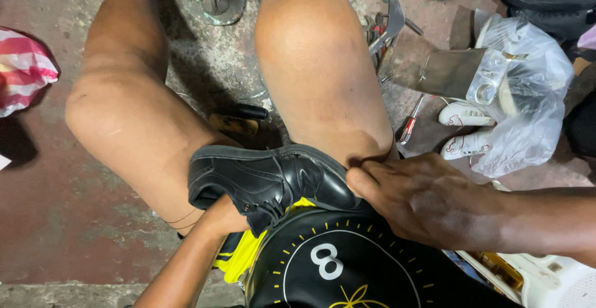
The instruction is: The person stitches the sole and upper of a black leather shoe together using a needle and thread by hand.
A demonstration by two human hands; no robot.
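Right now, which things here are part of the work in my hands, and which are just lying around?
In hand:
black leather shoe resting on the lap
left hand tucked under the shoe
right hand at the shoe's toe

Lying about:
red-handled screwdriver on the floor
clear plastic bag with white shoes
red and white striped bag
metal tools by the knee
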